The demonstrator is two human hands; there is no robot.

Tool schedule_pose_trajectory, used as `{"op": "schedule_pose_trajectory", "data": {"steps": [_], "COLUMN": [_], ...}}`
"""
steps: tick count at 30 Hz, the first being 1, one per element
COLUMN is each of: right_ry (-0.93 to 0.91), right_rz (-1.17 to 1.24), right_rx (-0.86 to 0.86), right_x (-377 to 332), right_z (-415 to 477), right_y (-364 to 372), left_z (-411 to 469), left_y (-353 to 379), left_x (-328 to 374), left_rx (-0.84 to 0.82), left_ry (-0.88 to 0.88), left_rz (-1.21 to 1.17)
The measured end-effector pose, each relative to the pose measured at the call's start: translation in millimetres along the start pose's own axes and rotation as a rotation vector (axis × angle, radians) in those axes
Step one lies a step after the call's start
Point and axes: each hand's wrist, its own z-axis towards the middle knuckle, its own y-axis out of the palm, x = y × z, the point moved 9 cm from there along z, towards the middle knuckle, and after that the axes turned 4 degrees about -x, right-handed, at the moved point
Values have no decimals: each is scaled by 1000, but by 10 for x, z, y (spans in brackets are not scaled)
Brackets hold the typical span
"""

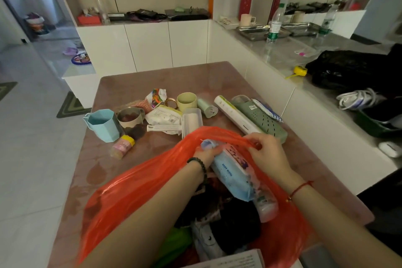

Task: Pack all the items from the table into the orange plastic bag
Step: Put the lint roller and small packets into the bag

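The orange plastic bag (134, 187) lies open on the pink table (152, 80), with dark clothes and a bottle inside. My left hand (204, 154) is inside the bag's mouth, gripping a blue baby wipes pack (232, 176) that sticks partway out. My right hand (267, 154) pinches the bag's far rim and holds it up. Beyond the bag lie a blue cup (103, 125), a steel mug (130, 117), a small yellow-capped jar (123, 146), a beige cup (186, 100), a white case (191, 121), a white tube (236, 115) and a green slipper (261, 116).
A white counter (282, 59) runs along the right side with a yellow tape measure (300, 70), a black bag (348, 69), water bottles and metal trays. White cabinets stand behind the table. Tiled floor with a green mat (69, 104) lies to the left.
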Motion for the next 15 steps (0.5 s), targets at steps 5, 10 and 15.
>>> {"op": "schedule_pose_trajectory", "data": {"steps": [5, 10, 15], "right_ry": [-72, -65, -18], "right_rz": [151, 5, 119], "right_rx": [-120, -542, -830], "right_x": [-73, -37, -167], "right_z": [18, 97, 385], "right_y": [133, 356, 339], "left_z": [165, 60, -422], "left_y": [-276, -289, -182], "left_x": [298, 331, 488], "left_rx": [233, 147, -428], "left_ry": [239, 305, 127], "left_rz": [640, 874, 773]}}
